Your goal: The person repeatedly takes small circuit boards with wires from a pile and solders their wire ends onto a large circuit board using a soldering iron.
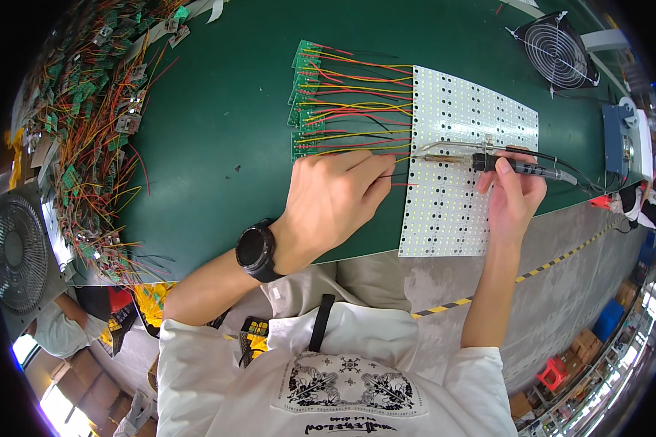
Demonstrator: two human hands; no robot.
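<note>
My left hand (pixel 335 193), with a black watch (pixel 255 251) on its wrist, is closed in a pinch on a thin wire at the left edge of a white LED panel (pixel 444 222). In my right hand (pixel 514 200) is a soldering iron (pixel 532 168), held like a pen over the panel. Its metal tip points left, close to the pinching fingers, and a thin curved feed tube (pixel 452 144) runs alongside. Several small green circuit boards (pixel 305 87) stand in a column left of the panel. Red, yellow and black wires (pixel 364 89) stretch from them to its edge.
A tangled heap of wired circuit boards (pixel 87 146) covers the table's left side. A black fan with a wire guard (pixel 557 57) lies at the far right, near a blue-grey box (pixel 616 142). Another fan (pixel 16 247) and a person's arm (pixel 69 309) are beyond the left edge.
</note>
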